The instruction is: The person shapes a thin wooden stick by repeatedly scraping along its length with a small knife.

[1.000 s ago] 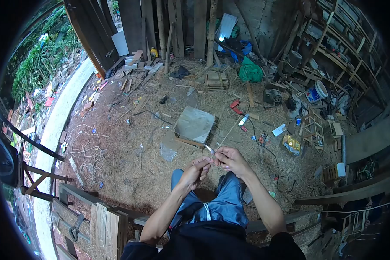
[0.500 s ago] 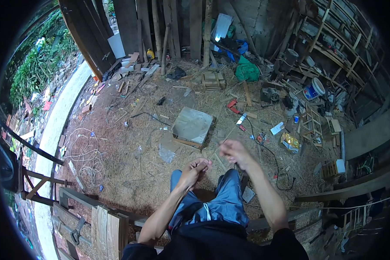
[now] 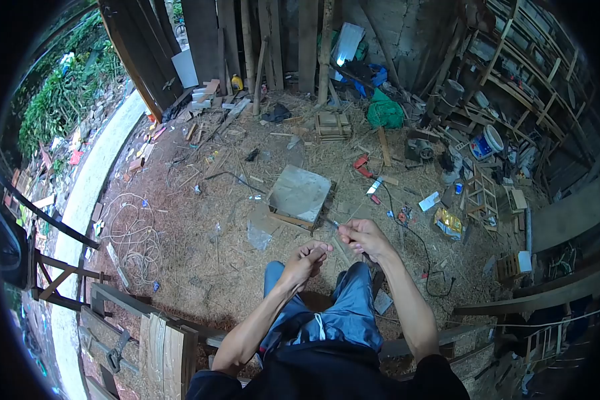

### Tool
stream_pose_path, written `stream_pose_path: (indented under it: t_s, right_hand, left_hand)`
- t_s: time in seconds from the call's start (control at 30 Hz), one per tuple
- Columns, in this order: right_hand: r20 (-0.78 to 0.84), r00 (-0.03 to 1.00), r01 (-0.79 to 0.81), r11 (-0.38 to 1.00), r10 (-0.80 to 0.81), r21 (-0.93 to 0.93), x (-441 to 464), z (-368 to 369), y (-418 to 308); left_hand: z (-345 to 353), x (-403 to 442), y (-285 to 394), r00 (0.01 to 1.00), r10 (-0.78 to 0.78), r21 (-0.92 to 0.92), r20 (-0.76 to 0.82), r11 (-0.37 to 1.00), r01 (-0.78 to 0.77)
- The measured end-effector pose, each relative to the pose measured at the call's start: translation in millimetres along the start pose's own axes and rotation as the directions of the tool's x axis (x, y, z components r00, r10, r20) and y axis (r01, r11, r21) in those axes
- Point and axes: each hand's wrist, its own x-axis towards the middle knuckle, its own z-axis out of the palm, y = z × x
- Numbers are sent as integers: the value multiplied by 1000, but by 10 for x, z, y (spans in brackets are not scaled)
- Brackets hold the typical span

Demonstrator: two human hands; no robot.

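Observation:
My right hand (image 3: pixel 368 240) is closed around a slim tool (image 3: pixel 331 221); its narrow tip points up and left, and a dark end shows below the fingers. I cannot make out its exact kind. Close by on the left, my left hand (image 3: pixel 305 263) is held in a pinch above my knees. Whatever lies between those fingertips is too small to name. The two hands are apart. Just beyond them on the ground rests a square grey-topped wooden box or stool (image 3: pixel 301 192).
A red power tool (image 3: pixel 363 167) lies right of the square piece, with a black cord (image 3: pixel 417 233) trailing down. Coiled rope (image 3: pixel 133 233) is at left. A white bucket (image 3: pixel 487 141), wooden frame (image 3: pixel 480 195) and green bag (image 3: pixel 385 110) stand at the right and back.
My right hand has turned slightly and moved a little right and down, so the tool's tip now shows. My left hand has shifted slightly right. The view has moved slightly.

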Motion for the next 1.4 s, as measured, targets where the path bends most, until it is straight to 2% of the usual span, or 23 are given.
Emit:
stream_pose_path:
  t_s: [0.1, 0.27, 0.33, 0.37, 0.4, 0.43, 0.47, 0.5, 0.57, 0.63, 0.73, 0.8, 0.83, 0.87, 0.9, 0.97, 1.0, 1.03, 1.1, 1.13, 1.2, 1.3, 1.4]
  right_hand:
    - [-30, 1000, 1, 999, 0, 39, 30, -210, -61]
    - [-83, 996, -36, 999, 32, -36, 107, -464, 21]
    - [-294, 947, 121, 992, -127, -40, 129, -923, 1]
    - [-289, 949, 120, 992, -127, -41, 106, -962, -29]
    - [-345, 919, 187, 982, -189, -40, 49, -947, -104]
    - [-401, 882, 251, 967, -248, -45, -8, -924, -171]
    - [-396, 881, 217, 965, -258, -147, -29, -828, -162]
    - [-396, 880, 219, 964, -262, -152, -14, -745, -103]
    - [-273, 906, 264, 935, -324, -235, 27, -594, 48]
    - [-232, 917, 271, 935, -323, -231, -105, -256, -12]
    - [-169, 944, 239, 939, -284, -246, -184, 149, 79]
    - [-147, 957, 206, 941, -251, -270, -178, 256, 178]
    - [-70, 973, 196, 949, -219, -247, -145, 276, 248]
    - [9, 983, 182, 957, -185, -225, -124, 277, 285]
    - [7, 983, 181, 958, -184, -223, -124, 253, 283]
    - [8, 996, 91, 995, -90, -36, -114, 155, 214]
    - [-64, 989, 131, 990, -135, -53, -108, 121, 168]
    - [-62, 989, 132, 990, -136, -53, -117, 109, 134]
    - [-84, 988, 127, 989, -133, -69, -152, 105, 79]
    - [-14, 991, 134, 991, -135, -16, -158, 172, 105]
    - [15, 995, 101, 994, -101, -28, -164, 171, 100]
    - [50, 995, 86, 994, -82, -64, -131, 130, 100]
    - [12, 998, 57, 997, -57, -61, -108, 101, 57]
  left_hand:
    - [-46, -57, -9, 1000, -7, 65, -21, 998, 8]
    - [-263, -76, -208, 1000, -9, 70, -29, 997, 11]
    - [-374, -148, -140, 999, 25, 107, -47, 994, -20]
    - [-332, -282, -2, 997, -41, 137, -72, 989, 50]
    - [-311, -344, 87, 990, -105, 168, -94, 978, 119]
    - [-350, -297, 48, 990, -102, 170, -93, 978, 117]
    - [-414, -210, -41, 995, -71, 105, -76, 991, 79]
    - [-441, -154, -89, 998, -38, 38, -59, 998, 40]
    - [-385, -91, -74, 998, -13, 30, -59, 999, 15]
    - [-309, -36, -43, 998, 8, 26, -67, 1000, -7]
    - [-155, 19, -30, 998, 50, 85, -38, 995, -47]
    - [-95, 88, -75, 990, 123, 200, -62, 974, -109]
    - [-91, 128, -112, 990, 124, 201, -60, 973, -109]
    - [-99, 170, -169, 971, 238, 268, -34, 938, -220]
    - [-96, 176, -208, 939, 344, 330, 0, 887, -325]
    - [-104, 164, -274, 916, 401, 404, 12, 836, -371]
    - [-95, 155, -267, 889, 458, 476, 26, 776, -414]
    - [-89, 141, -256, 888, 460, 477, 25, 775, -415]
    - [-65, 105, -237, 931, 364, 384, 33, 855, -348]
    - [-56, 110, -241, 931, 364, 380, 34, 857, -349]
    - [-44, 127, -238, 953, 302, 307, 25, 905, -295]
    - [-48, 104, -218, 947, 316, 346, 50, 884, -313]
    - [-20, 59, -134, 945, 323, 380, 48, 869, -316]
